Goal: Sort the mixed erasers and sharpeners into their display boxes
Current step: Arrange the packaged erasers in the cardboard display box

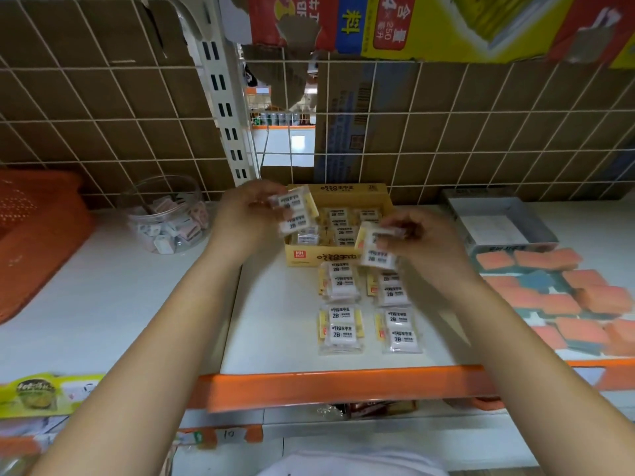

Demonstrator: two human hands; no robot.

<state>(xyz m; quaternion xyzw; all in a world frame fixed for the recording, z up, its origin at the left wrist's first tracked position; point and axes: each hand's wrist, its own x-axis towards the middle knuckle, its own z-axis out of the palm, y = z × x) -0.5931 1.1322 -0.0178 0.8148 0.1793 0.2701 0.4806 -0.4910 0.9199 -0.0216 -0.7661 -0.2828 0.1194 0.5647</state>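
Each hand pinches a wrapped two-eraser pack by its top edge, the left hand (240, 214) holding its eraser pack (296, 211) and the right hand (417, 243) holding another pack (376, 247) above the yellow display box (338, 259), likely ready to drop in, four loose packs (367, 310) waiting just in front.

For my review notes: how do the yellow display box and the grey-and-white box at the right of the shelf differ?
The yellow display box stands behind the loose eraser packs and holds wrapped 2B erasers; the grey-and-white box sits at the right against the wire grid and appears to hold none. The yellow box carries printed lettering on its front; the grey one's inside is plain white. Both are open-topped and rest on the white shelf.
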